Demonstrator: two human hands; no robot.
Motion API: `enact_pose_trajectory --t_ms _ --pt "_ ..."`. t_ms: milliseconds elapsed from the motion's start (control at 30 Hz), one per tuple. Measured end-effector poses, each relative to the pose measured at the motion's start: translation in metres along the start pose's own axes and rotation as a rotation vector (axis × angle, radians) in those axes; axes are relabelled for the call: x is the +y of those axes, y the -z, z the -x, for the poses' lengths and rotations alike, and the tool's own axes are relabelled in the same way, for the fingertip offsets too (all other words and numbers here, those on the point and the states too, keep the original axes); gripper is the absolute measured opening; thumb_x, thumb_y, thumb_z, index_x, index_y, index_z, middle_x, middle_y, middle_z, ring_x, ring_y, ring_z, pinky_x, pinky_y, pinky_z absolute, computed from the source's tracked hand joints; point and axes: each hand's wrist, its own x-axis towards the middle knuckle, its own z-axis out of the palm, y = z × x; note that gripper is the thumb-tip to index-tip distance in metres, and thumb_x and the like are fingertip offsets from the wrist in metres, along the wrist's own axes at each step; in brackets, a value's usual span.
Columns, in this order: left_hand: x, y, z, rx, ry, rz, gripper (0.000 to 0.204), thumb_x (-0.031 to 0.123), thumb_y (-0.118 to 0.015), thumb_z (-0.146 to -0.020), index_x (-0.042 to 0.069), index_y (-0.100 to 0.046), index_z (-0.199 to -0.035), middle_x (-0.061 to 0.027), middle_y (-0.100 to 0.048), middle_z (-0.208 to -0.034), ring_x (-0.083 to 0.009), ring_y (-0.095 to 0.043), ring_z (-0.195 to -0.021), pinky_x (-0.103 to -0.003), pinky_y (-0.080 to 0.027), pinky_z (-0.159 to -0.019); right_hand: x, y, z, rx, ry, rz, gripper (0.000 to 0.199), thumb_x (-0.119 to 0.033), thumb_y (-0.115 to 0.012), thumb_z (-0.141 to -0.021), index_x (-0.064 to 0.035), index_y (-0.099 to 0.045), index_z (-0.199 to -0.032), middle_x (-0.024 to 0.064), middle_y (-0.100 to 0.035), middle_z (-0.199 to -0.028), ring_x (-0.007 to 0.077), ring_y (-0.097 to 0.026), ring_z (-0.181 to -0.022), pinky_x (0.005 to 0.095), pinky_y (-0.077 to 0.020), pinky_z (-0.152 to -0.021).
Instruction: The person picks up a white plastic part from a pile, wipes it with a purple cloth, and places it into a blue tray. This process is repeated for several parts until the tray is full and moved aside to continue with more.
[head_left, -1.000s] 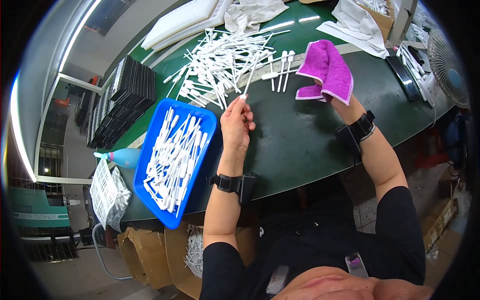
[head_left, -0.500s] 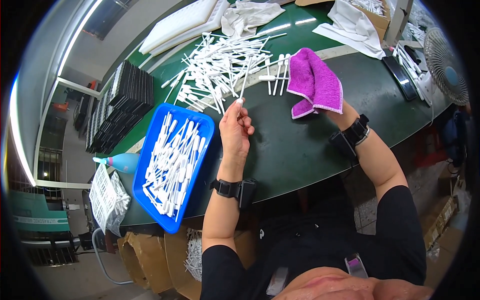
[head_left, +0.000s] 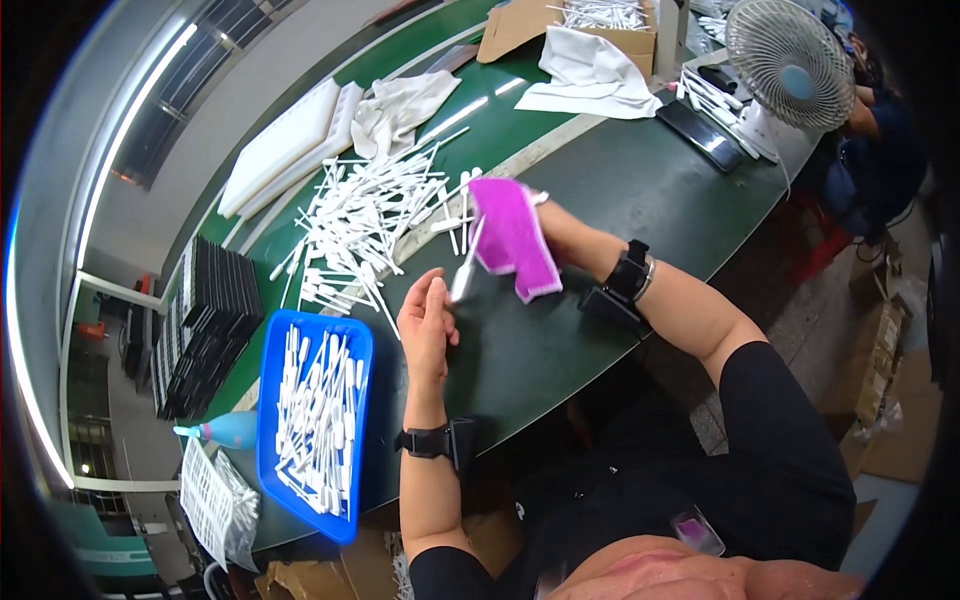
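Between the left hand's [head_left: 426, 322] pinching fingertips stands a slim white plastic stick [head_left: 465, 270]; the right hand [head_left: 556, 232] grips a purple microfibre cloth [head_left: 512, 236] against its upper end; below the left fingers sits a blue rectangular plastic tray [head_left: 360, 420].

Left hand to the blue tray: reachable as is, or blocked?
Probably yes. The left hand holds a white stick, but the blue tray lies just to its left on the green table, nothing between them.

The person wears a black short-sleeved top, and a black wrist strap with a small box sits behind each bare hand.
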Motion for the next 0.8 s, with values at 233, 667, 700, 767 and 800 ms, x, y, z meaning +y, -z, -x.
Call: enact_pose_trajectory --t_ms 233,667,700,767,800 --pt "-0.003 -0.01 0.0 -0.02 -0.121 -0.094 0.025 0.021 -0.057 -0.094 -0.001 -0.063 -0.106 -0.003 -0.059 -0.073 -0.0014 -0.042 -0.046 -0.017 -0.034 -0.037 -0.154 0.125 -0.042 0.227 0.756 -0.301 0.033 -0.02 -0.041 -0.098 -0.0036 -0.053 -0.124 0.0127 -0.059 -0.119 0.0222 -0.059 -0.109 0.0371 -0.0489 -0.094" --pt "0.012 -0.033 -0.04 0.11 -0.679 -1.054 0.017 0.018 -0.059 -0.086 0.006 -0.068 -0.094 -0.0136 -0.063 -0.082 -0.0303 -0.063 -0.075 -0.039 -0.049 -0.068 -0.035 0.081 -0.025 -0.206 0.59 0.121 0.043 -0.012 -0.042 -0.096 -0.0069 -0.04 -0.139 0.0036 -0.056 -0.085 0.0106 -0.047 -0.055 0.0222 -0.0373 -0.049" --pt "0.013 -0.038 -0.053 0.128 -0.669 -1.065 0.017 0.018 -0.059 -0.086 0.006 -0.068 -0.094 -0.0136 -0.063 -0.082 -0.0303 -0.063 -0.075 -0.039 -0.049 -0.068 -0.027 0.081 -0.031 -0.119 0.503 -0.02 0.041 -0.017 -0.044 -0.096 -0.0072 -0.043 -0.136 0.0031 -0.055 -0.079 0.011 -0.046 -0.054 0.0231 -0.0359 -0.048" --pt "0.019 -0.05 -0.079 0.146 -0.695 -1.194 0.015 0.016 -0.057 -0.085 0.007 -0.069 -0.09 -0.0111 -0.063 -0.084 -0.0307 -0.062 -0.083 -0.041 -0.05 -0.071 -0.019 0.084 -0.036 0.08 0.332 -0.284 0.038 -0.029 -0.049 -0.096 -0.0078 -0.05 -0.128 0.0021 -0.052 -0.068 0.0118 -0.046 -0.052 0.0251 -0.0331 -0.045" --pt "0.016 -0.055 -0.089 0.139 -0.691 -1.193 0.015 0.016 -0.057 -0.085 0.007 -0.069 -0.09 -0.0111 -0.063 -0.084 -0.0307 -0.062 -0.083 -0.041 -0.05 -0.071 -0.013 0.091 -0.039 0.087 0.328 -0.286 0.038 -0.029 -0.049 -0.096 -0.0078 -0.05 -0.128 0.0021 -0.052 -0.068 0.0118 -0.046 -0.052 0.0251 -0.0331 -0.045"
